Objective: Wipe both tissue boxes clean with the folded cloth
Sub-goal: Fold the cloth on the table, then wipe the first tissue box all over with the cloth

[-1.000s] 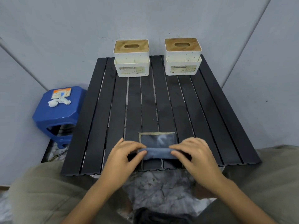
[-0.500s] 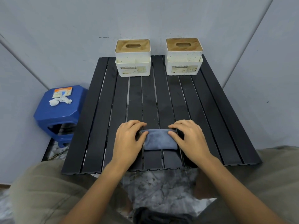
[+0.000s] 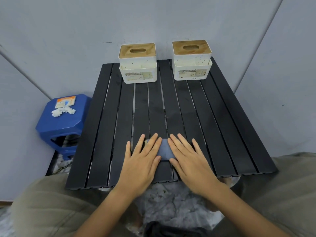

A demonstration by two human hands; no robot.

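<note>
**Cloth pressed flat under both hands, boxes not yet touched**

Folded cloth (image 3: 164,151) lay at lower centre of the frame on the black slatted desk (image 3: 222,127), near its front edge. Left hand (image 3: 142,161) and right hand (image 3: 187,159) both rested flat on it, fingers straight and spread, palms down, pressing rather than gripping; nothing curled round the cloth. Only a narrow blue-grey strip showed between the hands, so its full outline was mostly hidden.

Handling judgement: the cloth looked soft, light and limp, likely to unfold if lifted by one corner. Best taken by pinching across the folded thickness at the middle or along one long edge, so the layers hold together.

Left tissue box (image 3: 137,63) and right tissue box (image 3: 192,60) stood at upper centre, at the far edge of the desk, apart from each other and well apart from the cloth. Both had cream speckled bodies and brown slotted lids. They looked rigid and probably light, so wiping may push them back; a free hand steadying each box would help.

Nothing stood on the desk between cloth and boxes. The wall sat close behind the boxes, possibly touching, which cramps access to their rear faces. A blue stool (image 3: 63,124) at left of the frame carried a small packet (image 3: 65,102) and crumpled white bits (image 3: 63,111), off the desk and out of the way.
</note>
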